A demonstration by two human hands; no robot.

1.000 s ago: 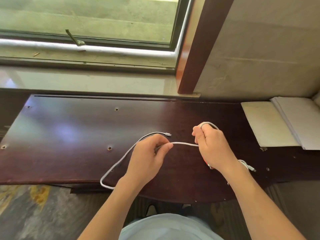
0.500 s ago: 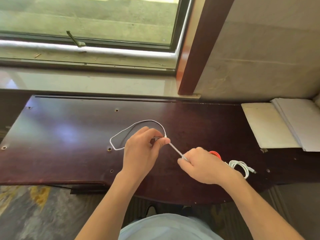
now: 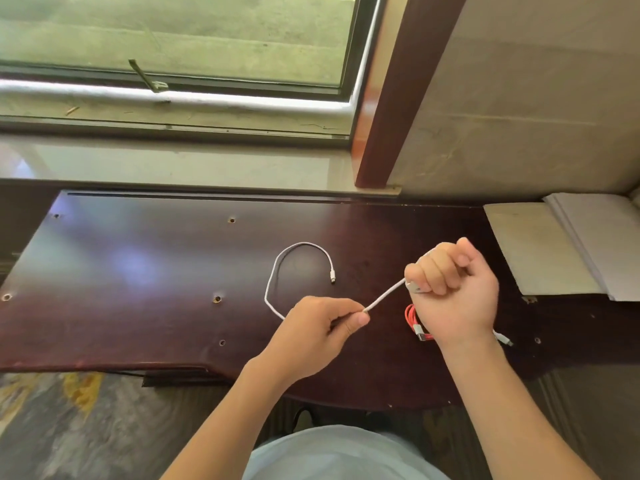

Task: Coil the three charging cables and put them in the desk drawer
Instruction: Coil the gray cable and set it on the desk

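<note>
A white braided cable [image 3: 277, 268] arcs across the dark wooden desk [image 3: 138, 271], its free plug lying near the middle. My left hand [image 3: 318, 327] pinches this cable between thumb and forefinger. From there a taut stretch runs up to my right hand [image 3: 453, 289], which grips the cable's other end with loops in its fist. A coiled red cable [image 3: 412, 320] lies on the desk just below my right hand. Another white cable [image 3: 504, 339] shows only its plug end behind my right wrist. No drawer is visible.
A stack of white papers or boards [image 3: 571, 247] lies at the desk's right end. A window sill [image 3: 173, 164] and a wooden frame post [image 3: 391, 98] stand behind the desk. Small screw holes [image 3: 217, 299] dot the desk top.
My right hand has risen and turned, pulling the cable tight. My left hand slid down along it toward the front edge. The free loop has shrunk and shifted right.
</note>
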